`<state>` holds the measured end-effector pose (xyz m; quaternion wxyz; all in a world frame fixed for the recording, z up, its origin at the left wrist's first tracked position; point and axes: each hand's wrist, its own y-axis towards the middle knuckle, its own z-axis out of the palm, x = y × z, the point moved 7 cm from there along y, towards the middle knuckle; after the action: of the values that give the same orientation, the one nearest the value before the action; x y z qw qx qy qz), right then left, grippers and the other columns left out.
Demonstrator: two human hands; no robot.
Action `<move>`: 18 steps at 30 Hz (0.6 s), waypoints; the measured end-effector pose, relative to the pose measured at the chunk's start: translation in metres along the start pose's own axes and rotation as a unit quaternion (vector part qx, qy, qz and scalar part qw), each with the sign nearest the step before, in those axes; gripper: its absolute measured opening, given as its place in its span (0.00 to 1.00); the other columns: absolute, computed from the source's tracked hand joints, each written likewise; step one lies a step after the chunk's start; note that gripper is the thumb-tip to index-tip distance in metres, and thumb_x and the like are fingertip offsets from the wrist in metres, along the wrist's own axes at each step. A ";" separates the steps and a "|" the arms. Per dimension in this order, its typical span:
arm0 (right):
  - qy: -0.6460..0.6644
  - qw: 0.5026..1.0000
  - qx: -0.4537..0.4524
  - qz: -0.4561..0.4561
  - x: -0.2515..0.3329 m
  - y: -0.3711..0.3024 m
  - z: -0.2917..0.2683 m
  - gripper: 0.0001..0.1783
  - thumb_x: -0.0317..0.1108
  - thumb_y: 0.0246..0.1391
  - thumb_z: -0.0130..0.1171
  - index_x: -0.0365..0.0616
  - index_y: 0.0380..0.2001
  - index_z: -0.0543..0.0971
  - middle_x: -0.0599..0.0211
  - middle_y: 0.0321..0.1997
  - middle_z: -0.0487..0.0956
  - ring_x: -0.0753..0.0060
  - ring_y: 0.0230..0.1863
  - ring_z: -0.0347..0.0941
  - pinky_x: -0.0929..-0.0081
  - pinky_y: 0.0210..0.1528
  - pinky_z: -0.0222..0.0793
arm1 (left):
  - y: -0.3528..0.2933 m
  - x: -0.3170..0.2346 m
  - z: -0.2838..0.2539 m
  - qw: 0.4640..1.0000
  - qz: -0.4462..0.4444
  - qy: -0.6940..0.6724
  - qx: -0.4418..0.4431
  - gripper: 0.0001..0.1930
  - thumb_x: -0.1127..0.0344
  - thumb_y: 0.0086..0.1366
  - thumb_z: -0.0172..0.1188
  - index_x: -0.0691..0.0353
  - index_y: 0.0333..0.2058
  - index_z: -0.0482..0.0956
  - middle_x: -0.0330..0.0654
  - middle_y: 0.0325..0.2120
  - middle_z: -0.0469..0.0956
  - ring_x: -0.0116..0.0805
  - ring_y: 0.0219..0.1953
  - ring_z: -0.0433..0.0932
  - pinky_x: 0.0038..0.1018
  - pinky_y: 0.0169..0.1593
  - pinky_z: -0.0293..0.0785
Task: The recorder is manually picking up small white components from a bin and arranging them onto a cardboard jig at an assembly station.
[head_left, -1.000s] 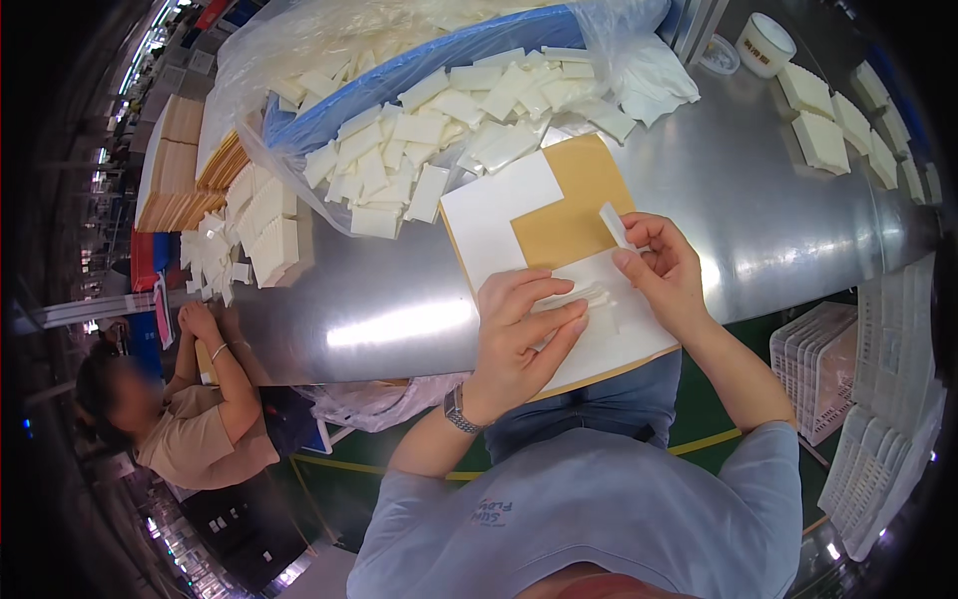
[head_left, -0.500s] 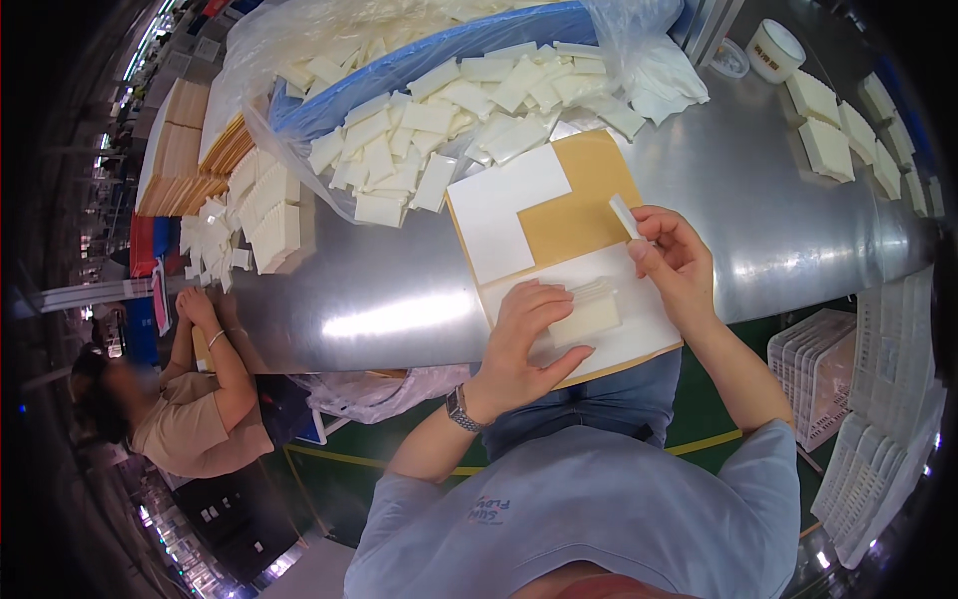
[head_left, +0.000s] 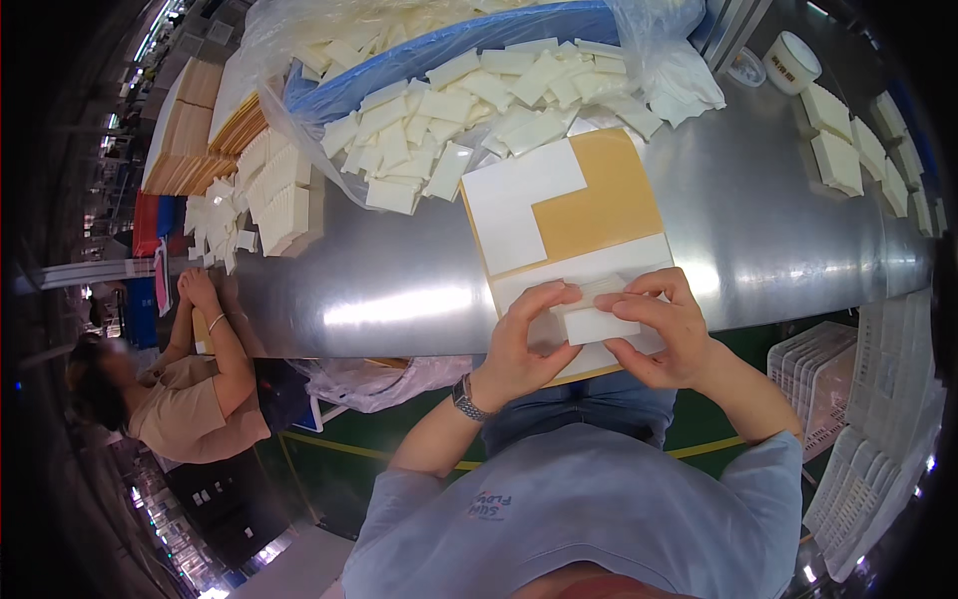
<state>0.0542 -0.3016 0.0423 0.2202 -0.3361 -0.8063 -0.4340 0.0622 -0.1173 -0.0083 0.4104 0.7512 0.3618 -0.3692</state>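
Note:
A short stack of white flat rectangular pieces (head_left: 596, 327) sits over the lower part of a tan and white board (head_left: 604, 215), between my two hands. My left hand (head_left: 527, 339) holds the stack's left end, thumb at the near corner and fingers along the far side. At the right end my right hand (head_left: 667, 327) pinches the top piece, with its fingers over it and the thumb below. The faces under my fingertips are hidden. Beyond the board, many similar cream pieces (head_left: 449, 105) spill loosely from a blue bin (head_left: 399, 78) lined with clear plastic.
Rows of stacked white pieces (head_left: 836, 163) and a white tub (head_left: 791, 62) stand at the right of the metal table (head_left: 399, 270). Tan stacks (head_left: 180, 130) are at the far left. White plastic crates (head_left: 813, 374) stand at lower right. A co-worker (head_left: 200, 384) sits at left.
My right hand has come down and left, bringing a thin white piece onto the stack. My left hand has stayed by the stack's left end. The whole view has shifted slightly.

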 end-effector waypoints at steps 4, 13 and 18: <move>-0.007 1.000 0.020 0.007 -0.003 0.001 0.005 0.32 0.22 0.40 0.71 0.43 0.53 0.75 0.64 0.54 0.83 0.61 0.46 0.68 0.68 0.46 0.68 | 0.001 0.002 0.001 1.000 -0.002 -0.019 0.002 0.38 0.77 0.52 0.76 0.63 0.60 0.65 0.48 0.53 0.78 0.40 0.58 0.78 0.35 0.63 0.72; -0.014 1.000 0.014 0.009 -0.005 0.000 0.008 0.32 0.21 0.39 0.72 0.42 0.52 0.77 0.65 0.55 0.83 0.62 0.45 0.69 0.69 0.45 0.69 | 0.001 0.001 0.001 1.000 -0.004 -0.027 0.002 0.37 0.77 0.53 0.76 0.63 0.59 0.65 0.49 0.52 0.78 0.43 0.57 0.78 0.37 0.62 0.74; -0.025 1.000 0.016 0.010 -0.007 0.001 0.007 0.31 0.21 0.39 0.73 0.43 0.51 0.77 0.66 0.55 0.83 0.62 0.45 0.69 0.70 0.44 0.69 | 0.010 -0.004 0.001 0.998 0.040 -0.043 0.001 0.34 0.78 0.53 0.76 0.60 0.56 0.68 0.51 0.52 0.79 0.46 0.57 0.78 0.38 0.60 0.75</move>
<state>0.0590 -0.2976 0.0342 0.2097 -0.3508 -0.8151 -0.4105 0.0683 -0.1233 -0.0020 0.4393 0.7491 0.3132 -0.3844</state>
